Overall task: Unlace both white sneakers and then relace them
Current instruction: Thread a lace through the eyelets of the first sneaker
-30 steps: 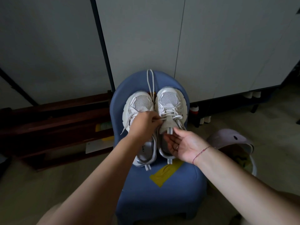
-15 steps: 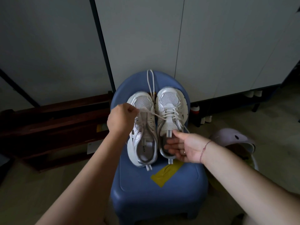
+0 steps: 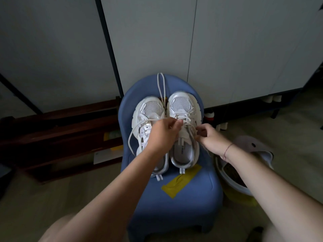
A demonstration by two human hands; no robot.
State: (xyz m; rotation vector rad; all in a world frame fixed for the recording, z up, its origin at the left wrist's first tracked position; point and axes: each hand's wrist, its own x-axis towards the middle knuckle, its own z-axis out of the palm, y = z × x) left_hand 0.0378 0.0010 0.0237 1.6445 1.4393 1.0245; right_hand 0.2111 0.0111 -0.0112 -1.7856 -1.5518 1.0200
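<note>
Blue stool [image 3: 192,198] carrying two white sneakers [image 3: 150,109]. Left hand [image 3: 164,133] and right hand [image 3: 209,137], fingers curled, each pinching lace [image 3: 188,120] on the right sneaker [image 3: 181,103]. Pale bin [image 3: 229,182], right, holding unidentifiable dark contents.

Mesh-toed sneakers [image 3: 181,123] on a smooth matt plastic chair [image 3: 188,193].

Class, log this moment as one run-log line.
left hand: pinches lace | right hand: pinches lace | shoe: sneaker on right | support: blue chair

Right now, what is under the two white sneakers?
The white sneakers rest on a blue plastic chair, a yellow tape patch by the heels. The seat directly beneath their soles is hidden.
</note>
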